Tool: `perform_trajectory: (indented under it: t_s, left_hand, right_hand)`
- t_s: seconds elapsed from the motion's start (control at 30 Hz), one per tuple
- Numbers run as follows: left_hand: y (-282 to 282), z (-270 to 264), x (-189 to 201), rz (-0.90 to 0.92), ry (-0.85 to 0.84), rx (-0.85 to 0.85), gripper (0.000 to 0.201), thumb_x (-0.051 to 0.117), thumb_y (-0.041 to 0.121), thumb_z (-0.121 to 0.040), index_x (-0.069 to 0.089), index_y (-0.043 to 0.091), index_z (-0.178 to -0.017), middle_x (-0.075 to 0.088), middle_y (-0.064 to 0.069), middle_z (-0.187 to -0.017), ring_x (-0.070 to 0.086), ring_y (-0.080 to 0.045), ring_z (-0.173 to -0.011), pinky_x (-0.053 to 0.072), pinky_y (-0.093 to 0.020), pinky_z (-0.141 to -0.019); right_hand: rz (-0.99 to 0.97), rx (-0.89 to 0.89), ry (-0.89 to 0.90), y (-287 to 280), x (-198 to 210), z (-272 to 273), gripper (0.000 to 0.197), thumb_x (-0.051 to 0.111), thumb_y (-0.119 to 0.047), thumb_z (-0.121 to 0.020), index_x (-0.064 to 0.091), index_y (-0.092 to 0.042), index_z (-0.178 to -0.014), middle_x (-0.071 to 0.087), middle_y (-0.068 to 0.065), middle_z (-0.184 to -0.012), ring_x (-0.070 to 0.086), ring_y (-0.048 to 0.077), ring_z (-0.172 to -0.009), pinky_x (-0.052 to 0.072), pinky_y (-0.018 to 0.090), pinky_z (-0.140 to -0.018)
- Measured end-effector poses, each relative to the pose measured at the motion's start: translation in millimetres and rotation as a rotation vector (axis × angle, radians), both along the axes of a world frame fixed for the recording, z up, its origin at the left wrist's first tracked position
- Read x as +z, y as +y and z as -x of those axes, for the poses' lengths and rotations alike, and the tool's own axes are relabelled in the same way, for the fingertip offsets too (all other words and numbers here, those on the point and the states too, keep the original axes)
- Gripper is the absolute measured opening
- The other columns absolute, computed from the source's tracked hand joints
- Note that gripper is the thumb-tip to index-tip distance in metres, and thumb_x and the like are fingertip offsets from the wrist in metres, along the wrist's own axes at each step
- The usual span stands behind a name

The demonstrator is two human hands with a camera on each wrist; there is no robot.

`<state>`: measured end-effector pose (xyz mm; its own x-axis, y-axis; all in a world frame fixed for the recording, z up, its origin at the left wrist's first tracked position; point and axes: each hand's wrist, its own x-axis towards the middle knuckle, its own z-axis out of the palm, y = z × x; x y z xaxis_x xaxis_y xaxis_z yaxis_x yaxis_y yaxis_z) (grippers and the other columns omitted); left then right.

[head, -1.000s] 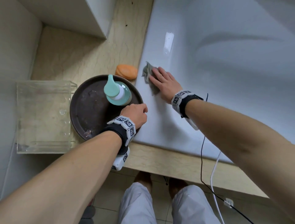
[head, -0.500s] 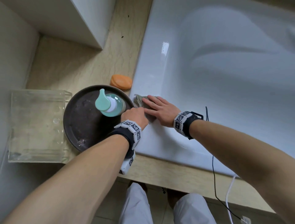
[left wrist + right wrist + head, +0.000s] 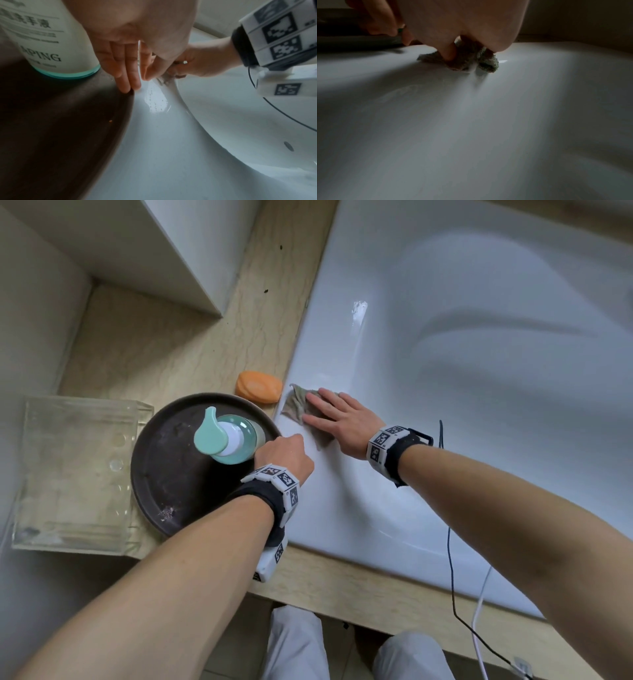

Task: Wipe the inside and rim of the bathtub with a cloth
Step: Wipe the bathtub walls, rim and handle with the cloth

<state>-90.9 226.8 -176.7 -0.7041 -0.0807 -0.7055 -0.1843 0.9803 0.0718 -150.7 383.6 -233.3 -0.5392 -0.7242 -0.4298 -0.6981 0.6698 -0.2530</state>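
Note:
The white bathtub (image 3: 496, 378) fills the right of the head view. A grey-green cloth (image 3: 297, 405) lies on the tub's rim (image 3: 342, 508) at its near left corner. My right hand (image 3: 337, 419) lies flat on the cloth with straight fingers and presses it down. In the right wrist view the thumb (image 3: 448, 54) bears on the bunched cloth (image 3: 488, 63). My left hand (image 3: 286, 451) sits just left of it at the edge of a dark round tray (image 3: 171, 474). Its fingertips (image 3: 126, 86) touch the tray's rim and hold nothing.
A teal pump bottle (image 3: 233, 436) stands on the tray. An orange soap bar (image 3: 258, 386) lies on the beige stone ledge (image 3: 154, 347) beside the cloth. A clear acrylic box (image 3: 75, 474) sits left of the tray. Black and white cables (image 3: 452, 559) hang from my right wrist.
My right hand slid the cloth along the rim toward my left hand, then back out toward the soap bar. The left hand stayed at the tray's edge.

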Motion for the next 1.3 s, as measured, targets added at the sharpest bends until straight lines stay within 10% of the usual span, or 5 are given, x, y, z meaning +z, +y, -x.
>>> perform_trajectory:
  t_s: [0.23, 0.5, 0.83, 1.3]
  left_hand:
    - [10.3, 20.6, -4.3, -0.078, 0.065, 0.037, 0.039, 0.046, 0.019, -0.089, 0.05, 0.018, -0.128, 0.05, -0.006, -0.13, 0.052, -0.028, -0.117, 0.045, -0.039, -0.088]
    - [18.6, 56.8, -27.6, -0.085, 0.149, 0.052, 0.083, 0.062, 0.044, -0.086, 0.018, 0.015, -0.151, -0.001, -0.01, -0.161, 0.003, -0.027, -0.148, 0.024, -0.039, -0.115]
    - [35.7, 98.4, -45.1, -0.073, 0.225, 0.069, 0.089, 0.061, 0.051, -0.085, 0.014, 0.018, -0.153, -0.001, -0.013, -0.16, 0.003, -0.035, -0.146, 0.019, -0.042, -0.116]
    - [56.1, 152.3, -48.3, 0.005, 0.279, 0.212, 0.097, 0.066, 0.063, -0.072, 0.023, 0.023, -0.149, 0.018, -0.018, -0.153, 0.026, -0.036, -0.133, 0.03, -0.044, -0.105]
  right_hand:
    - [0.028, -0.158, 0.037, 5.4, -2.9, 39.1, 0.078, 0.05, -0.006, -0.086, 0.021, -0.032, -0.154, -0.002, 0.0, -0.165, -0.002, 0.025, -0.152, 0.005, 0.04, -0.122]
    - [0.134, -0.273, 0.062, 14.4, -14.9, 65.3, 0.058, 0.048, -0.024, -0.097, 0.031, -0.028, -0.152, 0.008, 0.003, -0.164, 0.005, 0.03, -0.151, 0.013, 0.046, -0.121]
    - [0.202, -0.436, 0.093, 31.1, -30.2, 154.5, 0.056, 0.052, -0.02, -0.095, 0.037, -0.02, -0.149, 0.013, 0.012, -0.163, 0.008, 0.041, -0.149, 0.023, 0.055, -0.116]
    - [0.305, -0.178, 0.145, 46.1, -36.0, 144.8, 0.049, 0.034, -0.03, -0.096, 0.051, -0.018, -0.141, 0.035, 0.013, -0.155, 0.033, 0.042, -0.141, 0.036, 0.055, -0.11]
